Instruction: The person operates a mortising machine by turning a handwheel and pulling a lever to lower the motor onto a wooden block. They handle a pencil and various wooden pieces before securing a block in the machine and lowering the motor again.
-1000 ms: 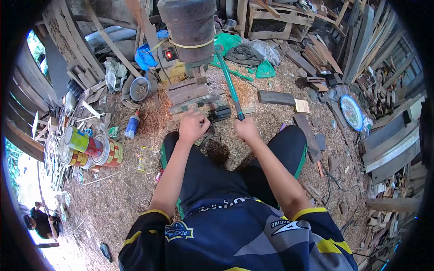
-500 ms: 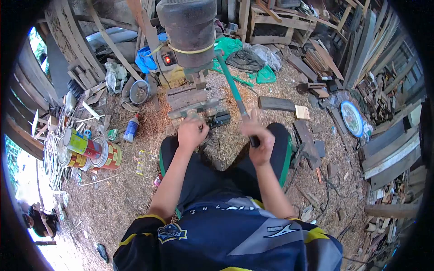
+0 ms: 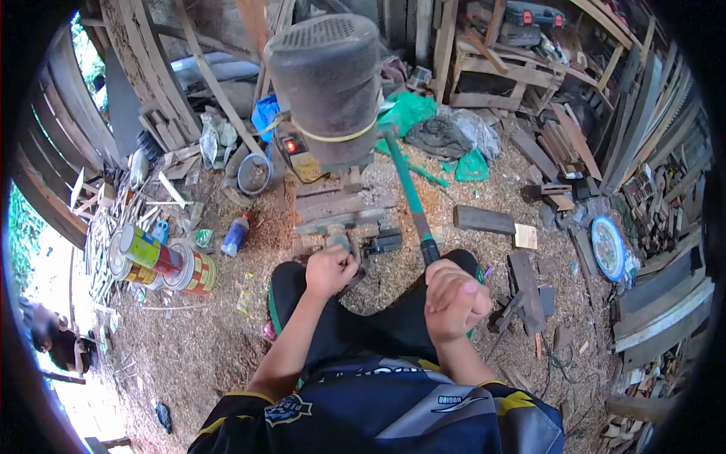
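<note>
My right hand (image 3: 457, 299), above my right knee, is closed around the black grip of a long green-shafted tool (image 3: 409, 185). The tool slants away to the upper left; its far end is too blurred to name. Between my knees, my left hand (image 3: 331, 271) forms a fist at the near side of a wooden block assembly (image 3: 340, 208). A greyish-green piece (image 3: 338, 237) shows just beyond this fist, but what the fingers hold is mostly hidden. Behind the assembly stands a large dark motor-like housing (image 3: 325, 91) with a yellow band.
A glowing red switch (image 3: 290, 145) is beside the housing. Left are a small bucket (image 3: 255, 174), a blue bottle (image 3: 235, 234) and paint cans (image 3: 189, 271). Right are a dark wood block (image 3: 484, 219) and a round plate (image 3: 607, 248). Shavings cover the floor; a person (image 3: 64, 344) is far left.
The view has tilted up, so the scene sits lower. My right hand has drawn closer to my body and turned, still gripping the green-shafted tool. My left fist remains by the wooden assembly.
</note>
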Motion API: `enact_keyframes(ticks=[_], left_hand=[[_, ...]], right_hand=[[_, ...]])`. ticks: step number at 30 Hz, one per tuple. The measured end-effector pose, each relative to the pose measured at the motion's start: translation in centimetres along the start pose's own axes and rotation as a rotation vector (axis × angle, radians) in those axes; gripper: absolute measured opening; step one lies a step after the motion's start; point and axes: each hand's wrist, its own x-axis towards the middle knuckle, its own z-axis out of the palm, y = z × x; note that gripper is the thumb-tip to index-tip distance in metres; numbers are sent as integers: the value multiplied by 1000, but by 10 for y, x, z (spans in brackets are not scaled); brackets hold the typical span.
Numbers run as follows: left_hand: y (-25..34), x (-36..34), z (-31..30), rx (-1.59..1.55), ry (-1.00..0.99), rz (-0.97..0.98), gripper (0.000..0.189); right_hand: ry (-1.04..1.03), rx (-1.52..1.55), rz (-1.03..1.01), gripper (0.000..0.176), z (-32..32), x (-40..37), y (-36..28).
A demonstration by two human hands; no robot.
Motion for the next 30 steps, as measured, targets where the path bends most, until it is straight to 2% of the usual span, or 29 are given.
enact_keyframes(ticks=[7, 10, 16, 20, 24, 26, 28, 30], left_hand=[[8, -14, 4, 6, 16, 13, 17], [7, -8, 4, 78, 45, 79, 19], [8, -10, 3, -3, 40, 56, 20], [7, -7, -1, 26, 61, 75, 21], [2, -9, -2, -85, 78, 92, 18], [-5, 1, -2, -376, 169, -26, 27], [3, 21, -16, -414, 374, -148, 29], [20, 60, -52, -378, 509, -123, 30]], right_hand=[[-4, 17, 40, 59, -3, -7, -8], [101, 15, 197, 63, 6, 8, -18], [164, -71, 314, 67, 15, 12, -26], [119, 2, 209, 65, 4, 1, -16], [38, -22, 112, 64, -4, -10, -9], [16, -26, 133, 64, -8, -14, -6], [40, -21, 129, 64, -11, -24, 0], [71, -23, 127, 64, -18, -38, 10]])
